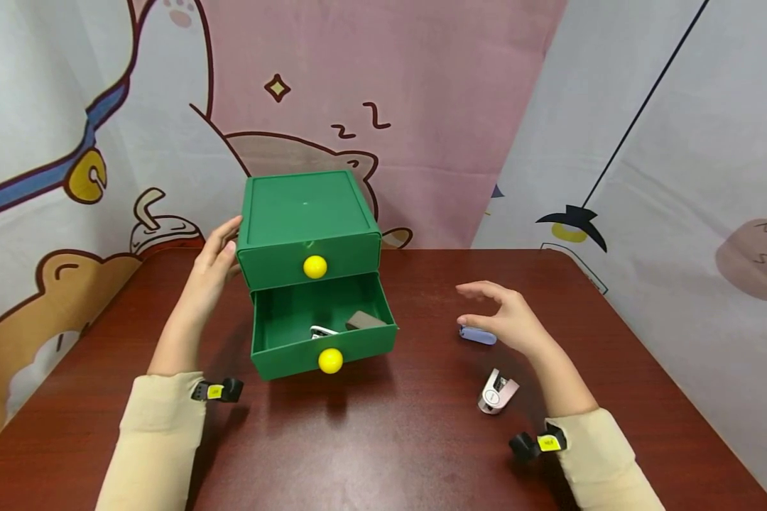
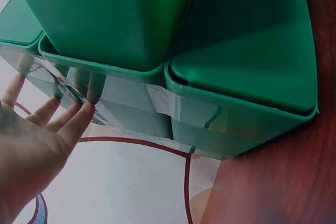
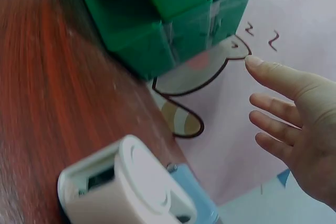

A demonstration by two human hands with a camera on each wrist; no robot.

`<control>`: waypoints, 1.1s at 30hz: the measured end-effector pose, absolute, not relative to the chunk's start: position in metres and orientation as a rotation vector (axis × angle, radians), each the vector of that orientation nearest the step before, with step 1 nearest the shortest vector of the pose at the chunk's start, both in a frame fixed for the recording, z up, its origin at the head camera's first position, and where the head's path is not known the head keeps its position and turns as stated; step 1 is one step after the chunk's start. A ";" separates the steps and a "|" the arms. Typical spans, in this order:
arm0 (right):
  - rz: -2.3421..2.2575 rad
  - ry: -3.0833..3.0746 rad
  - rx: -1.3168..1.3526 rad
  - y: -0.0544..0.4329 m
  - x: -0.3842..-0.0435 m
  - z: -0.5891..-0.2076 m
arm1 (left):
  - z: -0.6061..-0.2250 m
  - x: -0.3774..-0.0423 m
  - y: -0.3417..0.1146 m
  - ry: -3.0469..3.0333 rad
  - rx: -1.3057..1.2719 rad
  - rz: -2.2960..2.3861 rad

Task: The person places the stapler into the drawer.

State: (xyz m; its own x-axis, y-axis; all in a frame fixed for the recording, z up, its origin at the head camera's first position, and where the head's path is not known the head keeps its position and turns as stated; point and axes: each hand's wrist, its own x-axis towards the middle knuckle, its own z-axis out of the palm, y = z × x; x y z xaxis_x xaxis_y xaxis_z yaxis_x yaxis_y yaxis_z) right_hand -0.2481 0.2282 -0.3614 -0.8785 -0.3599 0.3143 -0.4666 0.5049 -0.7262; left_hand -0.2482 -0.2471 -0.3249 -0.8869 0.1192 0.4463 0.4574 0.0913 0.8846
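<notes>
A green drawer unit (image 1: 307, 206) with yellow knobs stands on the table, its middle drawer (image 1: 294, 348) pulled out. Inside that drawer lie a grey-brown block (image 1: 364, 321) and a small white object (image 1: 322, 331). My left hand (image 1: 211, 273) is at the unit's left side; its spread fingertips rest on the clear tape (image 2: 126, 95) there. Over on the right, my right hand (image 1: 511, 319) hovers with fingers loosely bent and nothing held. Just below its thumb lies a small light-blue object (image 1: 478, 336). Closer to me sits a pale pink and white stapler-like device (image 1: 495, 392).
The brown wooden table (image 1: 390, 454) carries all of this. Behind it hangs a printed cartoon curtain (image 1: 454, 106), close to the unit's back. Below the pulled-out drawer, the bottom drawer (image 2: 247, 56) is pushed in.
</notes>
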 end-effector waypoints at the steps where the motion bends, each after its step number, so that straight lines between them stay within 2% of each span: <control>1: 1.324 -2.626 0.721 0.230 -0.250 -0.363 | -0.325 -0.248 -0.247 -2.109 -0.577 -1.872; 33: 1.452 -2.826 0.665 0.277 -0.273 -0.420 | -0.324 -0.247 -0.247 -2.116 -0.577 -1.863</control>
State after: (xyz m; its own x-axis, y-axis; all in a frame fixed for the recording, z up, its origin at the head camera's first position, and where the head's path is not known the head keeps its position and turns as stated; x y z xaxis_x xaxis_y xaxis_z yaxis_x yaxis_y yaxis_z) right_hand -0.2729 0.2766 -0.4196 -0.9108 -0.4023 0.0924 -0.3095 0.5172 -0.7979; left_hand -0.2469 -0.2469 -0.3241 -0.8864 0.1212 0.4468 0.4586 0.0971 0.8833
